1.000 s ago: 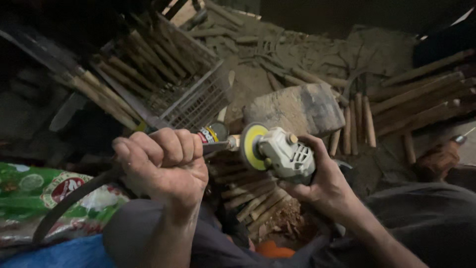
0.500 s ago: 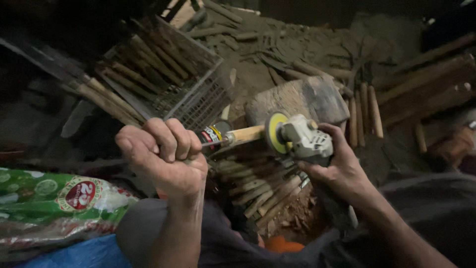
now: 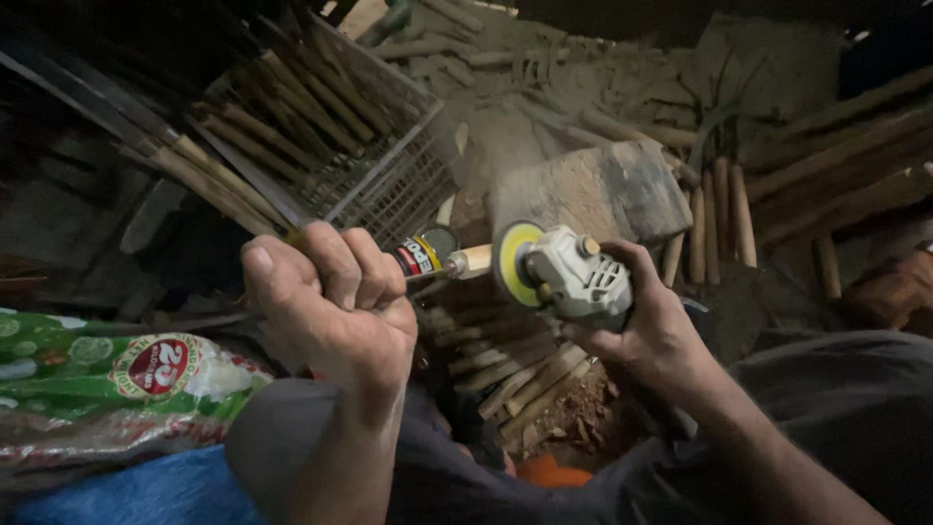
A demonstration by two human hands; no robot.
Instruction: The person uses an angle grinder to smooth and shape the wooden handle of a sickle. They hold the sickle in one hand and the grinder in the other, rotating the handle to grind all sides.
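The angle grinder [image 3: 573,277] looks heavy and rigid; the right hand [image 3: 651,326] is clamped round its grey body at mid-frame. Its yellow-green disc touches the wooden handle [image 3: 471,261], light and stiff, gripped tight in the left hand [image 3: 326,301]. A green sack [image 3: 107,374] with a round red label lies lower left.

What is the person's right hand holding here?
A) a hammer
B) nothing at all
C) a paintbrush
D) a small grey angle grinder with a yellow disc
D: the right hand wraps around a small grey angle grinder, whose yellow disc meets the pale end of a wooden handle clenched in the left hand.
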